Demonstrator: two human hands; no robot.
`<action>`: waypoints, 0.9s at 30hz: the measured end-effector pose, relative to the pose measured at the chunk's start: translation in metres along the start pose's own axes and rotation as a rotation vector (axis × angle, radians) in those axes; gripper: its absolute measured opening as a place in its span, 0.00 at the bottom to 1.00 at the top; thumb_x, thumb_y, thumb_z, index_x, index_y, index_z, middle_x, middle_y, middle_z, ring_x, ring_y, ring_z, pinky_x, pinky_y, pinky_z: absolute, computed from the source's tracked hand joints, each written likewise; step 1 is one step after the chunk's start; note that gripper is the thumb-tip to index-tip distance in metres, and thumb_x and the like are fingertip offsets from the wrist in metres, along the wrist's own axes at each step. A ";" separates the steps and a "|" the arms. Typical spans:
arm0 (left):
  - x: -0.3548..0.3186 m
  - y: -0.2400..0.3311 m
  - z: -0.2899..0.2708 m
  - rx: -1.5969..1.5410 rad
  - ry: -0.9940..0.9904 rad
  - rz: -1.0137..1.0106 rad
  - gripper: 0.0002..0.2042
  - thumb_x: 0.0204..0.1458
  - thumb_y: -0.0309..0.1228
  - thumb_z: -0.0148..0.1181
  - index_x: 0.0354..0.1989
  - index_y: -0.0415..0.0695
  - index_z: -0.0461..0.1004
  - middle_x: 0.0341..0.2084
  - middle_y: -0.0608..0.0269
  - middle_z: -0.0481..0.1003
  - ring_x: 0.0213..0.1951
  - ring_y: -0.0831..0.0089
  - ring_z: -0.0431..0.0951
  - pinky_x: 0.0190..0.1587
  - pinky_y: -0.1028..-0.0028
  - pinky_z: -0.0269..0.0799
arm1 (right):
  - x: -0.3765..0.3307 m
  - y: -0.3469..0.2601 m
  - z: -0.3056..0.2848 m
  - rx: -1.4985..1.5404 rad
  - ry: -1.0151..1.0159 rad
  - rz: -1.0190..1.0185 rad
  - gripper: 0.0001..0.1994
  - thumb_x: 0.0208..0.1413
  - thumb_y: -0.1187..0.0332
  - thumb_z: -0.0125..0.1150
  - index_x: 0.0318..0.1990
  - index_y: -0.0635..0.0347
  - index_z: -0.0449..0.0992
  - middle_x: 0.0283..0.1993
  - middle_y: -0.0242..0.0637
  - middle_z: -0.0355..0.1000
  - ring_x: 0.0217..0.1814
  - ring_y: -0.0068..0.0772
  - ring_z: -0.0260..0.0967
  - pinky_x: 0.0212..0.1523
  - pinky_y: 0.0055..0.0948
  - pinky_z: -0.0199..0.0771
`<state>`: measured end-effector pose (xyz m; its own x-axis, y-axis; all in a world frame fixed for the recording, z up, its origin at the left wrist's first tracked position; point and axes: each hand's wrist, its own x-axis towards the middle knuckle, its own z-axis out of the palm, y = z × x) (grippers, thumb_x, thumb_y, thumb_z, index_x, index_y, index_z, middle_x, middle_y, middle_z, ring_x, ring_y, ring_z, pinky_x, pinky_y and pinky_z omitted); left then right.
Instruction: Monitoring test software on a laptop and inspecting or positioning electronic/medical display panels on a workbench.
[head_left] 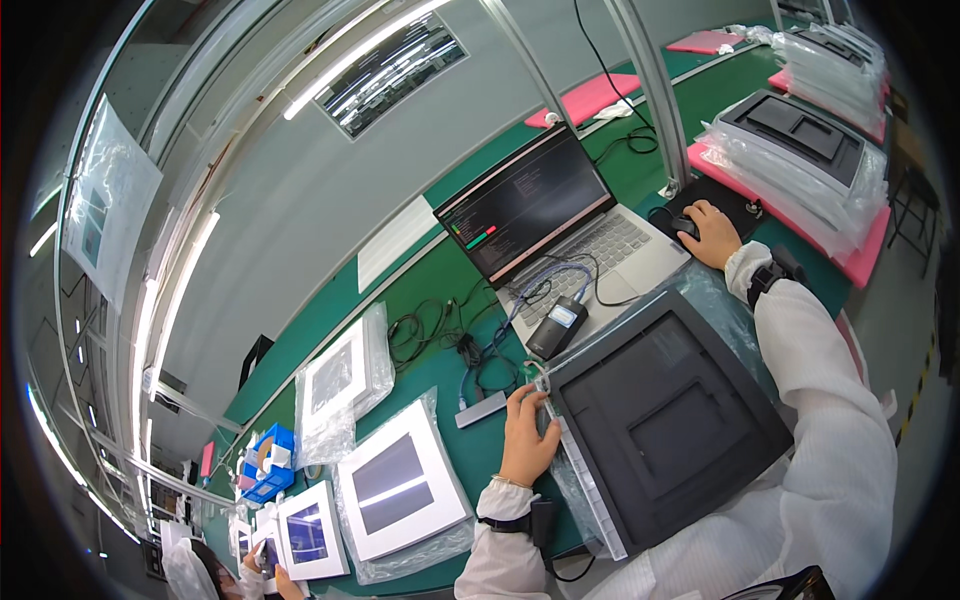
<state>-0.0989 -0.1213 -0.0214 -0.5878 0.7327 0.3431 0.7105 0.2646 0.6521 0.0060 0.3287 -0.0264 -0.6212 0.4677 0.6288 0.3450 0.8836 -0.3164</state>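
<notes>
A large black rectangular housing (680,410) with a recessed middle and a pale side edge lies tilted before me, on clear plastic wrap. My left hand (527,437) grips its left edge near the upper corner, fingers curled, beside a thin light cable (538,370). My right hand (712,238) is closed over a black computer mouse (685,226) on a dark mouse pad (735,205). Between the hands stands an open laptop (535,205) with a dark screen showing lines of text. A small black device with a lit display (558,325) rests on the laptop's near left corner.
Left of me, white-framed panels (405,485) lie on plastic bags, near a blue bin (270,465). Tangled cables and a grey adapter (482,410) lie beside the laptop. Wrapped black housings (800,140) are stacked on pink foam (860,255) at right. Another person's hands (285,583) work lower left.
</notes>
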 end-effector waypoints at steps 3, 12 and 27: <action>0.000 0.000 0.000 0.035 -0.007 0.019 0.23 0.44 0.25 0.60 0.52 0.38 0.67 0.55 0.49 0.62 0.45 0.56 0.72 0.50 0.63 0.69 | -0.001 -0.001 0.000 0.002 -0.014 0.017 0.20 0.48 0.60 0.64 0.47 0.61 0.72 0.48 0.46 0.67 0.49 0.49 0.69 0.50 0.41 0.70; 0.000 -0.003 0.001 0.063 -0.020 0.021 0.22 0.45 0.25 0.60 0.52 0.38 0.69 0.56 0.48 0.62 0.48 0.54 0.72 0.52 0.62 0.68 | 0.000 -0.001 -0.002 -0.003 -0.017 0.024 0.20 0.48 0.61 0.64 0.47 0.61 0.72 0.48 0.45 0.67 0.49 0.49 0.69 0.50 0.40 0.70; -0.001 0.000 0.000 0.029 -0.006 0.016 0.23 0.45 0.25 0.60 0.54 0.41 0.69 0.56 0.48 0.62 0.52 0.52 0.69 0.54 0.63 0.67 | -0.002 -0.001 -0.002 0.005 0.037 -0.008 0.19 0.47 0.61 0.65 0.45 0.61 0.73 0.47 0.45 0.68 0.48 0.48 0.68 0.50 0.40 0.70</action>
<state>-0.0987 -0.1215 -0.0221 -0.5739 0.7408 0.3491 0.7309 0.2710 0.6264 0.0083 0.3271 -0.0263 -0.5973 0.4593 0.6575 0.3363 0.8877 -0.3146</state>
